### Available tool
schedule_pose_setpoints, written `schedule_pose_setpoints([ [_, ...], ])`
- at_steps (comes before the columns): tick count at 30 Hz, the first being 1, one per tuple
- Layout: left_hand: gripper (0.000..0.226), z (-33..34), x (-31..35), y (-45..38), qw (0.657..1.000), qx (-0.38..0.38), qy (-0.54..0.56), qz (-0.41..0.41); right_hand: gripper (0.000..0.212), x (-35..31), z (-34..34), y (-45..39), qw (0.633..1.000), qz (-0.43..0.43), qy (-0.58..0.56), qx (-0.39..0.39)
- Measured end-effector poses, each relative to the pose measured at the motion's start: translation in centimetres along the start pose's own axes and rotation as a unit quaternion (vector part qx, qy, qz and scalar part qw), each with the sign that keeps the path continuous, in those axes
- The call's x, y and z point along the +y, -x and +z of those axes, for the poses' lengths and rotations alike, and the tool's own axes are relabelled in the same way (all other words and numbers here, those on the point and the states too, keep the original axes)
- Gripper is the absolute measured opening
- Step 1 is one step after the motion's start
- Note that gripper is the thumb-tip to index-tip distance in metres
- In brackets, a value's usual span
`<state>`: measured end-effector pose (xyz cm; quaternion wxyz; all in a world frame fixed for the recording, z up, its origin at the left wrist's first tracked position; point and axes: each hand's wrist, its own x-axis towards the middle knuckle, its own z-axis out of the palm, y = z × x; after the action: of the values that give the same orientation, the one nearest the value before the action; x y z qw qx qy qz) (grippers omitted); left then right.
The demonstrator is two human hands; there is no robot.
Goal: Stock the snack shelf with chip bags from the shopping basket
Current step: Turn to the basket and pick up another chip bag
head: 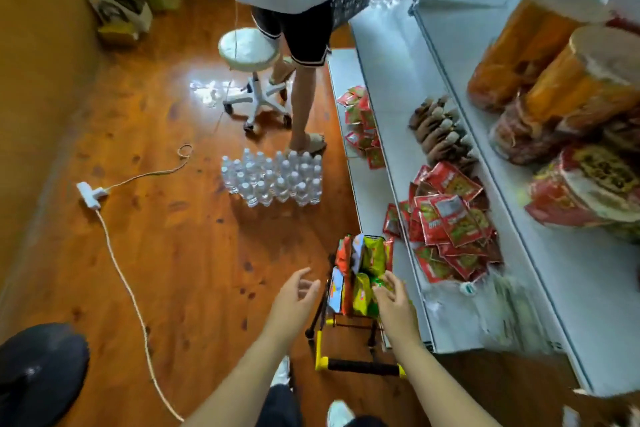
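Green, orange, perhaps glossy chip bags [367, 270]

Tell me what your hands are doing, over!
Left hand open, beside the basket. Right hand reaching onto the chip bags, grip unclear. Shelf at right; nothing in the way.

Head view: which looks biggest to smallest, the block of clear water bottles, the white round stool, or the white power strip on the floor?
1. Block of clear water bottles
2. White round stool, about alike in size and farther off, so unsure
3. White power strip, clearly smallest
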<state>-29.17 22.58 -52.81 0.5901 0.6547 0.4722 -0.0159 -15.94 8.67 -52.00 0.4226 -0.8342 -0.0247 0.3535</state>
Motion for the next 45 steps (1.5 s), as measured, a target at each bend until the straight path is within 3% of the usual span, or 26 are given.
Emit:
schedule_pose_setpoints([
  [6,0.056,5.9,-3.8,-13.2,0.996,-0.038,-0.068,-0.050,0.051,3.5,2.7,-13.9,0.996,0.078,0.042,-0.008],
  [9,0.061,9.5,-5.9,-19.1,0.995,-0.046,-0.062,-0.062,0.059,6.1,4.9,-20.3,0.991,0.090,0.096,-0.034],
  [12,0.059,12.5,-7.3,-23.3,0.996,-0.052,-0.031,-0.072,0.053,8.2,7.0,-25.2,0.982,0.089,0.156,-0.065],
  [20,0.036,16.8,-10.1,-29.2,0.995,-0.062,-0.061,-0.042,0.046,12.4,9.7,-31.5,0.973,0.112,0.188,-0.068],
  [25,0.035,16.6,-10.9,-29.5,0.996,-0.041,-0.049,-0.054,0.035,12.1,9.6,-31.5,0.973,0.099,0.200,-0.053],
  [28,0.033,15.7,-10.3,-28.9,0.999,-0.019,0.000,-0.044,0.030,11.2,9.0,-30.9,0.978,0.080,0.185,-0.048],
  [31,0.054,14.2,-8.9,-27.8,0.991,-0.117,0.063,-0.022,0.024,9.4,7.8,-30.1,0.982,0.069,0.170,-0.050],
  [33,0.078,13.1,-8.5,-27.2,0.986,-0.160,-0.017,0.031,0.016,8.2,6.9,-29.8,0.985,0.068,0.153,-0.047],
  [35,0.088,12.6,-8.3,-27.0,0.970,-0.136,-0.167,0.110,0.023,7.5,6.2,-29.7,0.991,0.075,0.100,-0.046],
  [37,0.089,12.3,-8.1,-27.3,0.954,-0.096,-0.216,0.186,0.025,6.6,5.7,-29.5,0.989,0.124,-0.031,-0.076],
  [39,0.089,12.4,-7.9,-28.1,0.962,-0.094,-0.149,0.207,0.033,6.1,5.4,-29.6,0.970,0.164,-0.137,-0.112],
  [42,0.079,12.5,-7.6,-28.9,0.976,-0.063,-0.083,0.190,0.039,5.9,5.1,-30.0,0.962,0.172,-0.183,-0.107],
  [45,0.069,11.8,-6.6,-29.1,0.983,-0.048,-0.058,0.168,0.046,5.5,4.3,-29.9,0.969,0.152,-0.152,-0.121],
])
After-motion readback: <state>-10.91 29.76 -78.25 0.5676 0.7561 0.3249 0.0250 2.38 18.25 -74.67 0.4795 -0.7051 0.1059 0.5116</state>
